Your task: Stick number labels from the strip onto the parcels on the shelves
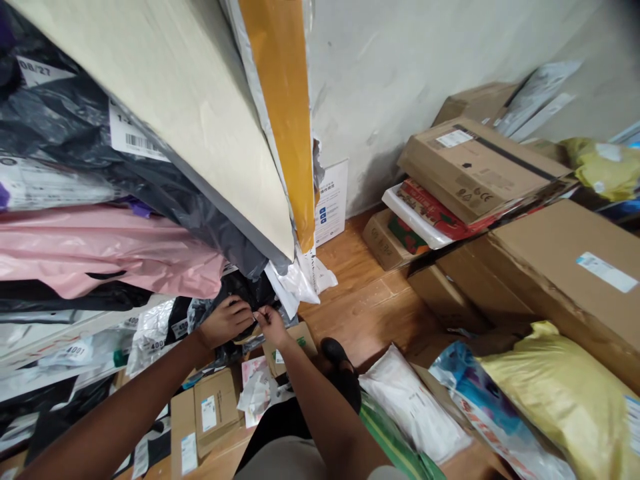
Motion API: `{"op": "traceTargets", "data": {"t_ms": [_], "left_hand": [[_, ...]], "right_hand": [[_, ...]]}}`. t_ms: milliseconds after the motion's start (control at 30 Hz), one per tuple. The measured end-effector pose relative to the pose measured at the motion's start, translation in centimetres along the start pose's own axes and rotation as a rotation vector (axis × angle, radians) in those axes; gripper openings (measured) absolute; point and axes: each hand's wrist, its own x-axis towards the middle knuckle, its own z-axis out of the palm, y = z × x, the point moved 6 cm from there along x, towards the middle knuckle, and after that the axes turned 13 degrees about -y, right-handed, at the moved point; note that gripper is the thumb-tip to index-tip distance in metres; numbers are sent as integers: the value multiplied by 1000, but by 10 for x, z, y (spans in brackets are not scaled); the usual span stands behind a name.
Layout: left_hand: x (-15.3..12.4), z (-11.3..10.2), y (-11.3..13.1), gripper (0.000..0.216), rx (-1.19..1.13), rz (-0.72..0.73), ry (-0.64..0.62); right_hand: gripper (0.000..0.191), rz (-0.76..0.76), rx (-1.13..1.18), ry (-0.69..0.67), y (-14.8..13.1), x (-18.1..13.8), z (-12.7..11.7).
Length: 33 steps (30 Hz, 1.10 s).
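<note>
My left hand (227, 321) and my right hand (271, 325) meet low beside the shelf, fingertips nearly touching. Fingers of both are pinched together; whatever lies between them is too small to make out. Just behind them are a dark plastic parcel (245, 288) and white plastic wrapping (295, 283). Beneath my right wrist a small cardboard box (300, 339) shows in part. Below my left forearm, another cardboard box (216, 407) with white labels rests on the floor.
Shelves at left hold black bags (60, 127), a pink bag (110, 250) and a large cream panel (165, 100). Stacked cartons (480, 167), a big box (575, 240), a yellow sack (560, 387) and a white parcel (413, 403) crowd the right. Wood floor (350, 313) lies between.
</note>
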Motion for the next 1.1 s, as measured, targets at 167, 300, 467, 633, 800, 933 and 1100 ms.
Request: {"op": "traceTargets", "data": {"t_ms": [167, 300, 467, 633, 800, 933, 1100], "left_hand": [[4, -2, -6, 13, -69, -160, -22], [9, 1, -10, 8, -135, -232, -86], [18, 10, -16, 12, -157, -203, -171], [22, 17, -12, 7, -76, -79, -202], [19, 20, -11, 8, -104, -51, -207], [19, 21, -11, 11, -122, -62, -193], [23, 18, -9, 9, -128, -66, -159]], "right_hand": [[26, -39, 34, 114, -2, -7, -5], [30, -45, 238, 52, 4, -11, -3], [24, -146, 169, 23, 5, -14, -5], [16, -184, -41, 10, -6, -15, -11], [19, -235, -227, -126, -22, -13, -15], [18, -179, -165, -173, -15, -10, -19], [22, -134, -129, -195, -5, -7, -22]]}}
